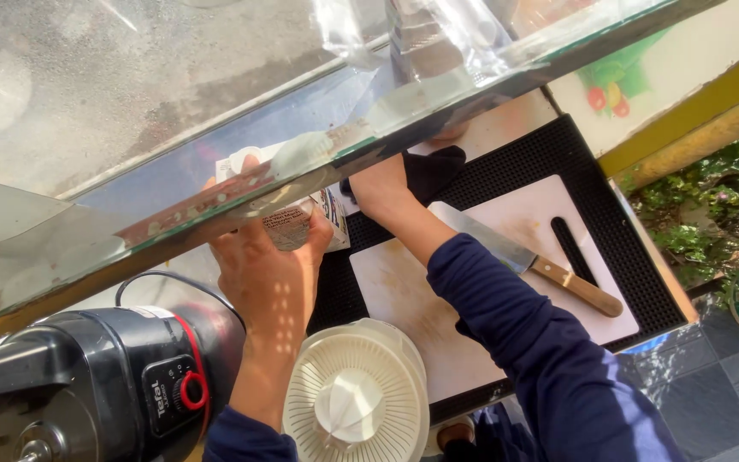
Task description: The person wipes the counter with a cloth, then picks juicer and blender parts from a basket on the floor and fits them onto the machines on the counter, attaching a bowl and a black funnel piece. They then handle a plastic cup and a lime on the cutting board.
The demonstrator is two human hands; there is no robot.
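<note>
Your left hand [271, 278] wraps a printed paper carton [297, 222], upright, top hidden behind the glass shelf edge [215, 210]. Your right hand [382, 188] presses a black cloth [434, 171]; fingers hidden, grip unclear. Nearby: white cutting board [404, 299], wooden-handled knife [532, 261] lying diagonally.

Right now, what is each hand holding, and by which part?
The left hand grips a carton around its lower body. The right hand rests on a black cloth; its grip is hidden.
</note>
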